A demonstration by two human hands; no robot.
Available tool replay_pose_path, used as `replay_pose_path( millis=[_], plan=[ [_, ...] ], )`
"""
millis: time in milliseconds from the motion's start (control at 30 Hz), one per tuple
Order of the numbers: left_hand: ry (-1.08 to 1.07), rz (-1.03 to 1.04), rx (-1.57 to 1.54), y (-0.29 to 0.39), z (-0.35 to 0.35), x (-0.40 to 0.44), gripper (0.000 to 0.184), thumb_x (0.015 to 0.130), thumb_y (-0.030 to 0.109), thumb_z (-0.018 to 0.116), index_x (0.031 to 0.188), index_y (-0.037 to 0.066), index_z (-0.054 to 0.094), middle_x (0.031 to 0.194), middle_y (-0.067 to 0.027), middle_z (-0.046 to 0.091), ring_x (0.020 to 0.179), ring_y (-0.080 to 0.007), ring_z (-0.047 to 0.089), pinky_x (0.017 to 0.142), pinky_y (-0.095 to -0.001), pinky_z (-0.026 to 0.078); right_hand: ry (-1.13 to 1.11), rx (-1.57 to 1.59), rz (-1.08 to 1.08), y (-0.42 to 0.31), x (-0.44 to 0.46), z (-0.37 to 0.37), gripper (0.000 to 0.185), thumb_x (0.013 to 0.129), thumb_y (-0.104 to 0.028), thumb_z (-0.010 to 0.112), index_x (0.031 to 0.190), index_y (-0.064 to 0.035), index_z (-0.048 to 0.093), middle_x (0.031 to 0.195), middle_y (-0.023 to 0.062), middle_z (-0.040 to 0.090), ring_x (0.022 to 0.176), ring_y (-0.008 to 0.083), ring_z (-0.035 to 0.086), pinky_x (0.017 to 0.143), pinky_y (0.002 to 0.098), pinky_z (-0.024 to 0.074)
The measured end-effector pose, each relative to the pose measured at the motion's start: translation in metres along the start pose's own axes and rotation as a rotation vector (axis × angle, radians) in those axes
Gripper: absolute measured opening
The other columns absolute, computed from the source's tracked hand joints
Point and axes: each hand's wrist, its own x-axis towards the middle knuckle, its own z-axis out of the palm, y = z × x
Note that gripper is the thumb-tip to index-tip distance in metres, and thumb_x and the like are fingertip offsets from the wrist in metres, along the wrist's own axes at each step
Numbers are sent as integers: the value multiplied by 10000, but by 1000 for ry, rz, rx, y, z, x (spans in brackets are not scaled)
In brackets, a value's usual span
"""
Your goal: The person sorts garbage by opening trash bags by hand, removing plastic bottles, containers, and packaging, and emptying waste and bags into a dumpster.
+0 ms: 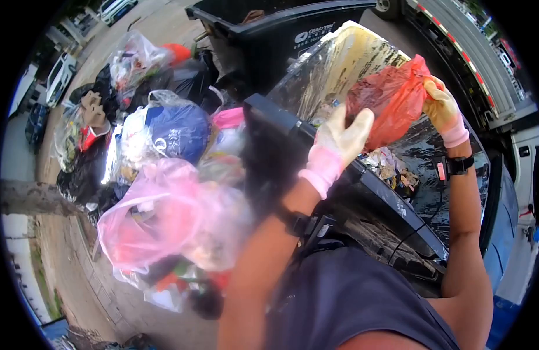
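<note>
A red plastic bag (pixel 392 102), creased and with something dark showing through it, hangs over an uncovered black wheeled bin (pixel 392 201). My right hand (pixel 441 105), in a white glove with a pink cuff, is closed on the bag's right edge. On the bag's lower left side is my left hand (pixel 342 137), gloved the same way. Its thumb and forefinger stand apart beside the bag; whether they touch it I cannot tell. Mixed rubbish (pixel 392 172) lies down inside the bin, and its inner wall (pixel 354 55) is smeared with yellowish residue.
To the left is a heap of filled rubbish bags, including a pink bag (pixel 158 210) and a blue bag (pixel 179 134). Behind stands another black bin (pixel 287 29). A truck (pixel 479 64) is at the right, and a tree trunk (pixel 36 198) at the far left.
</note>
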Motion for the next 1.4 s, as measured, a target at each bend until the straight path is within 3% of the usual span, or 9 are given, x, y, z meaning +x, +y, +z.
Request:
replay_pose_path(
  millis=[167,233,300,433,667,833,1000,1300,1400],
  plan=[
    [526,594,447,-15,-57,-72,544,934,172,740,1402,-62,590,1360,-275,654,1261,-438,635,1104,-438,492,267,-782,293,57,77,-152,395,994,-285,749,1303,-44,705,1119,18,708,921,117,678,800,268,557],
    [749,668,777,-7,-111,-124,528,919,98,734,1407,-49,599,1385,-261,649,1257,-438,639,1090,-467,502,168,-1770,-229,63,60,-120,558,965,-289,742,1406,31,618,1292,186,713,1189,287,682,1029,348,527],
    [1009,688,925,-14,-165,-167,484,926,72,713,1386,-51,625,1357,-254,673,1225,-439,656,1071,-475,512,250,-1859,-592,72,65,-74,545,998,-254,703,1447,30,583,1372,250,672,1261,334,661,1076,388,511],
    [1022,357,1145,-21,-252,-248,372,951,70,669,1309,-32,690,1277,-229,724,1159,-426,694,1044,-471,522,-131,-918,-221,46,-17,211,422,1042,-142,649,1432,13,608,1301,183,715,1121,269,708,943,379,560],
    [853,238,1496,-40,-314,-311,421,919,162,730,1326,59,706,1374,-127,678,1295,-350,604,1132,-505,427,-647,-955,-516,184,-92,487,875,846,-430,833,1516,20,495,1574,292,481,1452,453,484,1182,472,432],
    [869,302,1371,-42,-352,-330,405,899,136,743,1294,54,716,1333,-130,689,1251,-353,629,1076,-492,480,-426,-1134,-28,268,-27,553,532,923,-377,724,1309,-14,677,1340,213,702,1186,355,703,1030,440,546],
    [809,370,1278,-39,-373,-332,415,861,124,725,1270,51,726,1327,-128,686,1232,-341,643,1028,-471,511,-243,-155,531,288,3,558,267,1005,-162,635,1197,17,691,1159,119,746,1029,244,717,917,388,591],
    [401,354,1266,-39,-351,-310,335,813,204,685,1140,134,674,1131,-13,676,876,-192,668,707,-379,514,-635,381,830,259,3,547,337,1040,-98,562,1335,61,600,1261,160,714,1146,281,690,1076,389,550],
    [482,275,1355,-53,-366,-306,396,876,207,645,1263,124,667,1212,-38,678,898,-182,677,723,-364,530,-900,34,514,235,-23,549,408,1038,-181,656,1408,-20,592,1315,142,711,1226,251,683,1102,389,526]
  ],
)
